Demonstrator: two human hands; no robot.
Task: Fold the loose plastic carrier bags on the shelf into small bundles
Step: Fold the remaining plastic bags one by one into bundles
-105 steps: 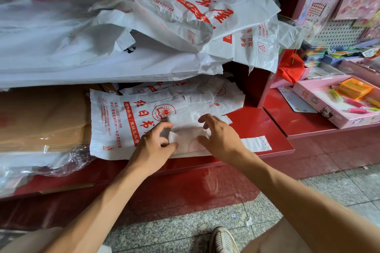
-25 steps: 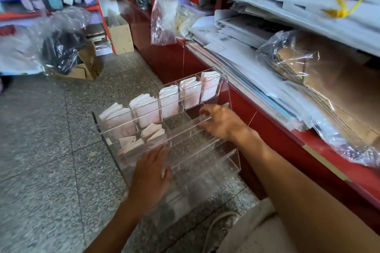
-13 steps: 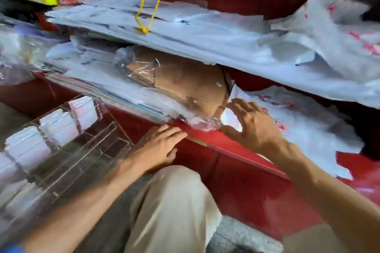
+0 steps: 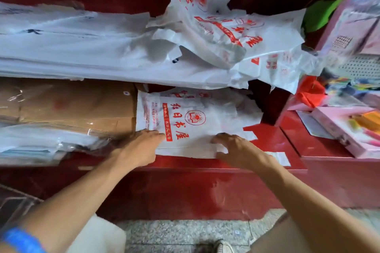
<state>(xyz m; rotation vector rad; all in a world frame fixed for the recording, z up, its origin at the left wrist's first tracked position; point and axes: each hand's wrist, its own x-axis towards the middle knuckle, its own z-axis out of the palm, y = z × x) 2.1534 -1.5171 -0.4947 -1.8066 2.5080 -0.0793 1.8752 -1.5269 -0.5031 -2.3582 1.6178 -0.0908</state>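
A flat white carrier bag with red print (image 4: 191,121) lies on top of a small stack of such bags on the red shelf (image 4: 269,144). My left hand (image 4: 141,148) rests on its lower left corner with fingers stretched forward. My right hand (image 4: 236,148) sits at the bag's near edge, fingers bent down onto the plastic; a pinch does not show. More loose printed bags (image 4: 224,31) lie crumpled on the pile above.
Wrapped brown card (image 4: 72,107) fills the shelf to the left, under a thick layer of white sheets (image 4: 82,51). A pink box of coloured items (image 4: 349,129) stands on the right counter. A clear acrylic rack's corner (image 4: 14,205) shows at bottom left.
The view swung from the acrylic rack on the floor back to the shelf. Both hands left the rack and came onto the top printed bag.
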